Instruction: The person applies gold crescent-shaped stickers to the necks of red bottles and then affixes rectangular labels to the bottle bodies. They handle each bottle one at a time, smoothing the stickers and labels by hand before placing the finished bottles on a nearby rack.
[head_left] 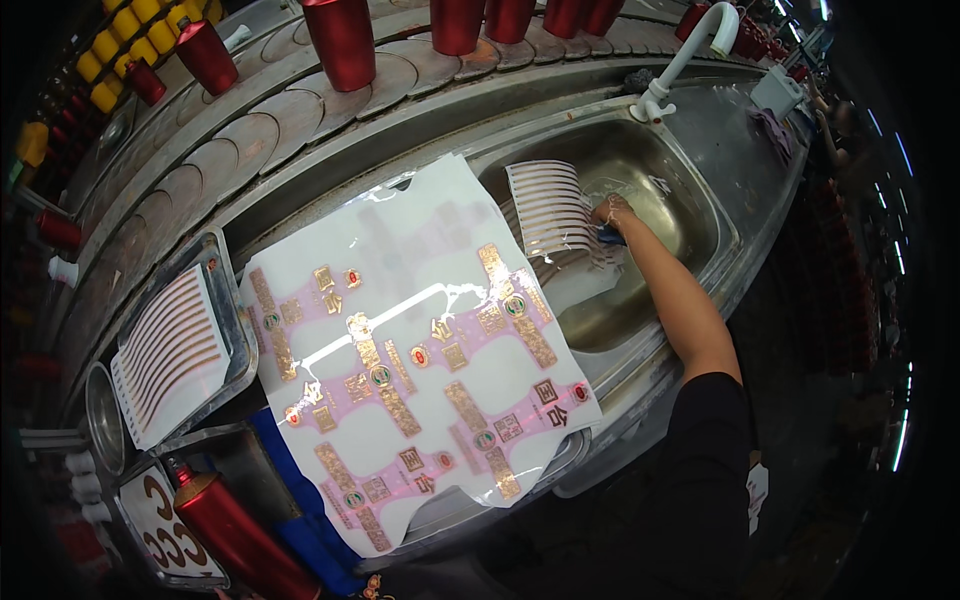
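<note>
Right hand (613, 212): fingers curled at a blue item (609, 236); grip cannot be told. Striped sheet (548, 205): at sink (715, 205) left edge. Clearance: toward right edge. Left hand: finger state cannot be told.

We see a large decal sheet (430, 335) in glossy white, patterned with pale pink patches, gold strips and characters, and small red and green emblems. Right of it, our striped sheet (548, 205) alternates white with brownish bands, and the piece (608, 235) at our right hand (613, 211) is dark blue. Left of the decal sheet, a second banded sheet (175, 350) is white with reddish-brown stripes. Below-left of it, we find a metallic red bottle (240, 540) and bright blue plastic (285, 455); above it, more deep-red bottles (340, 45).
</note>
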